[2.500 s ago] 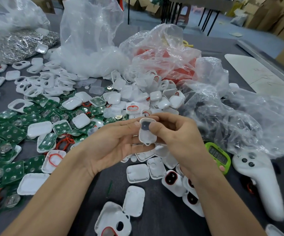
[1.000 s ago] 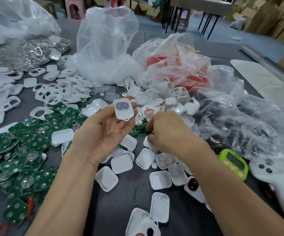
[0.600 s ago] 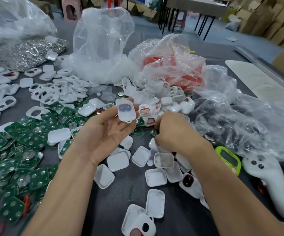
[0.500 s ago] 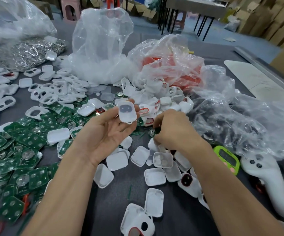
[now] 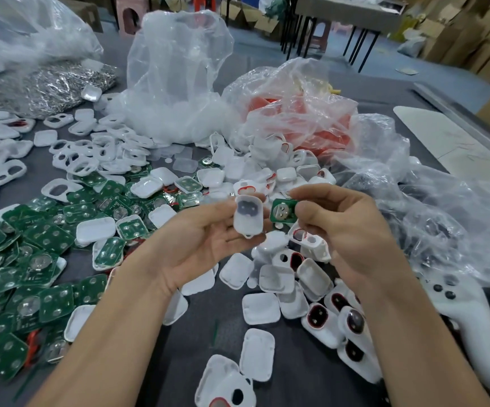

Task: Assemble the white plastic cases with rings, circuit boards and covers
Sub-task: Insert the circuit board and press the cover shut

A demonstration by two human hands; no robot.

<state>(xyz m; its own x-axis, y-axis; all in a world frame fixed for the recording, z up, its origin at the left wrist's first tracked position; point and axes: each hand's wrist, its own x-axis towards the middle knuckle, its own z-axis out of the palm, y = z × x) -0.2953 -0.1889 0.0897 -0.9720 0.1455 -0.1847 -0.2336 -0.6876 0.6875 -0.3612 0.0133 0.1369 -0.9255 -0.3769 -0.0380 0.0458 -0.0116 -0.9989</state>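
My left hand (image 5: 199, 245) holds a white plastic case (image 5: 248, 217) between thumb and fingertips, its open side with a grey inner patch facing me. Right beside it, my right hand (image 5: 346, 227) pinches a small green circuit board (image 5: 283, 212) with a round metal contact; board and case are a finger's width apart. Green circuit boards (image 5: 32, 259) lie heaped on the left of the grey table. White covers (image 5: 259, 308) lie below my hands. Cases with red rings (image 5: 320, 317) sit at lower right.
Clear plastic bags stand behind: one with white parts (image 5: 176, 83), one with red rings (image 5: 305, 113), one crumpled at right (image 5: 428, 207). A heap of shiny metal pieces (image 5: 47, 86) lies far left. A white controller (image 5: 472, 333) rests at the right edge.
My right hand has lifted out of the parts pile with a green circuit board and brought it up next to the case in my left hand.
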